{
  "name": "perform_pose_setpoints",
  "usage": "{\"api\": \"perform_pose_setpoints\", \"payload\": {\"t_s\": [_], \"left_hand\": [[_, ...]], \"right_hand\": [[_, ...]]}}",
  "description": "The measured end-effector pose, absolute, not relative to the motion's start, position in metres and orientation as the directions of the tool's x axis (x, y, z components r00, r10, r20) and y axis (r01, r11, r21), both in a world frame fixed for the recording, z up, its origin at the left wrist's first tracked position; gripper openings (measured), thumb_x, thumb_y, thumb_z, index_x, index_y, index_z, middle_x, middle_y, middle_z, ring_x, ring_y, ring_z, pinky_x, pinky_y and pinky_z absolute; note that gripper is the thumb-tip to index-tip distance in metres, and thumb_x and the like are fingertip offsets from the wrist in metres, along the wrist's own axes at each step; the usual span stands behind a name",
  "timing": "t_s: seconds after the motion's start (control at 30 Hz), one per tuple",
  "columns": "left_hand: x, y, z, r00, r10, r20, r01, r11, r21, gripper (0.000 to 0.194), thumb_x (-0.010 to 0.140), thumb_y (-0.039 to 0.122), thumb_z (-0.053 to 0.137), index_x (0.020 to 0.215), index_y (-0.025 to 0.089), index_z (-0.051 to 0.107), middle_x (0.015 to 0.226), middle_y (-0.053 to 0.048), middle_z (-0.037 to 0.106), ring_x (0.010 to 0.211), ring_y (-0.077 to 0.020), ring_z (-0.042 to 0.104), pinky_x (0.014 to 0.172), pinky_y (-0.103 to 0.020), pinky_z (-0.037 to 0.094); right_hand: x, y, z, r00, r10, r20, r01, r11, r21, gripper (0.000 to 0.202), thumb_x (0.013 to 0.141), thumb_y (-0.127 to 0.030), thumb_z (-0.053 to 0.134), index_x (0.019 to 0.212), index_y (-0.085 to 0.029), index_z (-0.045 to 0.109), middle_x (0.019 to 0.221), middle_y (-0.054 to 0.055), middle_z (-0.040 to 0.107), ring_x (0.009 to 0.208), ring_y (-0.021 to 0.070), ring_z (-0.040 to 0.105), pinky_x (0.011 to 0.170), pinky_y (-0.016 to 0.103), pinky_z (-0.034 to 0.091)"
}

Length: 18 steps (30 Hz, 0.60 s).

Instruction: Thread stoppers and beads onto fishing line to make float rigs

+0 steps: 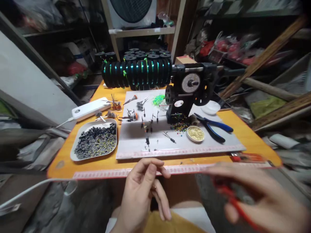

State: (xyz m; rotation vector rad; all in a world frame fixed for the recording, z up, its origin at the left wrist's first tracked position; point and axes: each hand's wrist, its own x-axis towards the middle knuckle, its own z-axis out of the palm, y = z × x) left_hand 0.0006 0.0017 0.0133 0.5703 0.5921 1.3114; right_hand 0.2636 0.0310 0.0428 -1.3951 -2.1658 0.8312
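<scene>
My left hand (145,191) is in front of the table's near edge, its fingers curled and the thumb tip against the index finger. A tiny glint shows between the fingers, too small to make out. My right hand (262,197), smeared by motion, is closed round red-handled pliers (236,207) at the lower right. Beyond the hands lies a white board (136,147) with small black parts on wire ends (147,141), a dish of gold-coloured bits (195,133) and blue-handled pliers (213,127).
At the left stands a white tray (73,152) heaped with small black and grey pieces. A black geared winder (181,94) carries a row of spools (137,73) across the back. A white power strip (89,108) lies left, and a measuring tape (102,174) runs along the front edge.
</scene>
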Motion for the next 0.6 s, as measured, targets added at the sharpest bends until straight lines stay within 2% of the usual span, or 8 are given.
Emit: {"api": "perform_pose_setpoints", "payload": {"t_s": [0.07,0.13,0.2,0.33,0.47,0.6], "left_hand": [[-0.001,0.001,0.012,0.172,0.984,-0.040,-0.715,0.153,0.682,0.020,0.100,0.029,0.050,0.099,0.022,0.069,0.089,0.002,0.075,0.039,-0.0100,0.069,0.032,-0.009,0.048],[-0.002,-0.001,0.013,0.182,0.983,-0.029,-0.714,0.152,0.683,0.021,0.101,0.028,0.049,0.100,0.023,0.069,0.092,0.002,0.074,0.042,-0.0101,0.071,0.034,-0.008,0.049],[-0.004,-0.003,0.015,0.196,0.980,-0.019,-0.717,0.157,0.679,0.021,0.101,0.028,0.048,0.101,0.023,0.068,0.093,0.002,0.074,0.044,-0.0105,0.072,0.034,-0.008,0.050],[-0.008,-0.006,0.017,0.225,0.974,-0.011,-0.729,0.176,0.661,0.021,0.102,0.027,0.048,0.102,0.023,0.068,0.092,0.003,0.073,0.047,-0.0110,0.073,0.035,-0.006,0.049],[-0.010,-0.007,0.015,0.236,0.972,-0.008,-0.731,0.183,0.657,0.022,0.102,0.027,0.046,0.104,0.023,0.068,0.091,0.003,0.072,0.047,-0.0108,0.073,0.035,-0.006,0.049],[-0.011,-0.007,0.016,0.231,0.973,-0.002,-0.733,0.176,0.657,0.021,0.102,0.027,0.047,0.104,0.023,0.068,0.091,0.003,0.072,0.047,-0.0104,0.073,0.035,-0.006,0.050]], "right_hand": [[0.232,0.025,0.051,-0.615,0.771,-0.167,0.590,0.309,-0.746,0.040,0.080,-0.029,0.075,0.119,-0.035,0.071,0.111,0.005,0.075,0.102,0.0252,0.071,0.085,0.030,0.059],[0.208,0.028,0.059,-0.718,0.647,-0.258,0.546,0.293,-0.785,0.040,0.084,-0.033,0.074,0.123,-0.038,0.068,0.120,0.001,0.073,0.111,0.0224,0.068,0.094,0.028,0.054],[0.193,0.035,0.065,-0.761,0.588,-0.272,0.514,0.292,-0.806,0.040,0.086,-0.030,0.072,0.126,-0.037,0.066,0.117,-0.001,0.073,0.107,0.0183,0.068,0.095,0.024,0.051],[0.181,0.045,0.071,-0.793,0.542,-0.279,0.503,0.323,-0.802,0.030,0.087,-0.027,0.072,0.117,-0.029,0.071,0.102,0.000,0.076,0.089,0.0146,0.071,0.081,0.019,0.050],[0.179,0.046,0.074,-0.805,0.509,-0.306,0.522,0.359,-0.774,0.024,0.089,-0.033,0.070,0.111,-0.026,0.072,0.101,0.003,0.076,0.088,0.0164,0.071,0.078,0.021,0.049],[0.178,0.047,0.077,-0.812,0.505,-0.293,0.508,0.363,-0.781,0.022,0.089,-0.030,0.070,0.111,-0.027,0.072,0.101,0.001,0.076,0.087,0.0149,0.070,0.077,0.019,0.047]]}}
